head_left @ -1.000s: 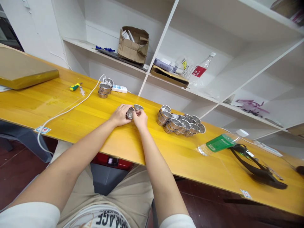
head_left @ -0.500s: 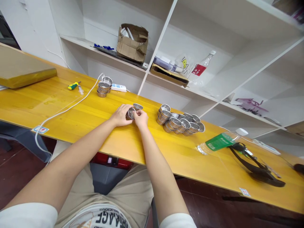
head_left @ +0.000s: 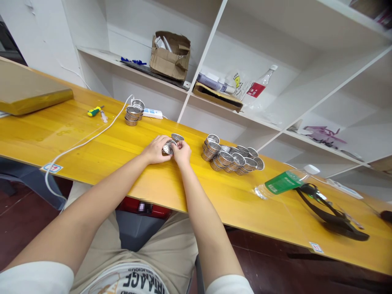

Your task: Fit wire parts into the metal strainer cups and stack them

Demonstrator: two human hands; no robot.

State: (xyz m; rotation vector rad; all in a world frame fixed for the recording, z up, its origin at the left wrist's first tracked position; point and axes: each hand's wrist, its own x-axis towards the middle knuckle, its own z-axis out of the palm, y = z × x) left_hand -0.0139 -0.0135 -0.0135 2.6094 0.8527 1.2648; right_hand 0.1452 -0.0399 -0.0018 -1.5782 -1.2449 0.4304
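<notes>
A small perforated metal strainer cup (head_left: 168,148) is held between my two hands, tilted so its inside shows. My left hand (head_left: 154,150) wraps round its left side. At its right rim, the fingers of my right hand (head_left: 181,152) pinch the edge. Just behind it stands another metal strainer cup (head_left: 177,137), partly hidden by my hands. To the right is a group of stacked strainer cups (head_left: 226,158), and a smaller stack of strainer cups (head_left: 132,114) stands back left.
The wooden table (head_left: 147,183) carries a green-labelled bottle (head_left: 283,182) lying tilted and a black headband-like device (head_left: 330,216) at right. At left are a screwdriver (head_left: 94,111), a white cable (head_left: 88,141) and a flat cardboard box (head_left: 30,87). White shelves with a carton (head_left: 170,57) stand behind.
The strainer cup in my hands has tipped, so more of its inside faces me. My hands stay in nearly the same place.
</notes>
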